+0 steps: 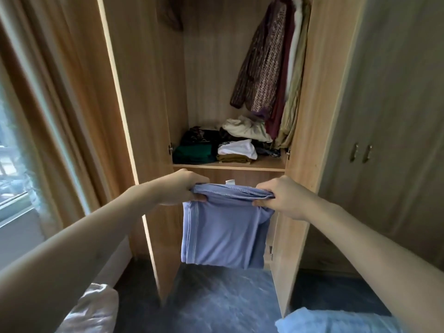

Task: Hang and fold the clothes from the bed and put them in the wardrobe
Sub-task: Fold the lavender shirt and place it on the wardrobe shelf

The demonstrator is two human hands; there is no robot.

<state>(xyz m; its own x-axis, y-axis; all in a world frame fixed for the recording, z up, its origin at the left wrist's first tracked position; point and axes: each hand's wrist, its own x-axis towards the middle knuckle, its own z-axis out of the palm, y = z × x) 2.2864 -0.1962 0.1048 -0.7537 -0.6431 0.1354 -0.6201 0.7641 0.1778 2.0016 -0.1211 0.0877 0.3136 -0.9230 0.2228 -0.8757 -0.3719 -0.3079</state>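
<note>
Hands hold up a folded blue garment [224,233] in front of the open wardrobe [149,97]. The left hand [183,188] pinches the top left corner of the cloth, with the fingers curled over the edge and the thumb under it. The right hand [280,197] pinches the top right corner the same way. The top edge is pulled flat between the two hands, and the rest of the cloth hangs down below them. A small white tag [230,181] sticks up from the top edge, between the hands.

Just above the hands is a wooden shelf [269,165] inside the wardrobe. Folded clothes sit on it: a dark green pile [193,153] above the left hand, and a white piece on a brown pile [236,152] above the gap between the hands. More loose clothes lie behind them. Higher up, above the right hand, hanging clothes [271,61] reach down to the shelf.

Far to the left of the left hand are a curtain [72,97] and a window [14,164]. To the right of the right hand is a closed door with two handles [360,152]. Below the hands is a dark floor [216,304]. Something white [93,308] lies low on the left, and something light blue [324,322] lies low on the right.
</note>
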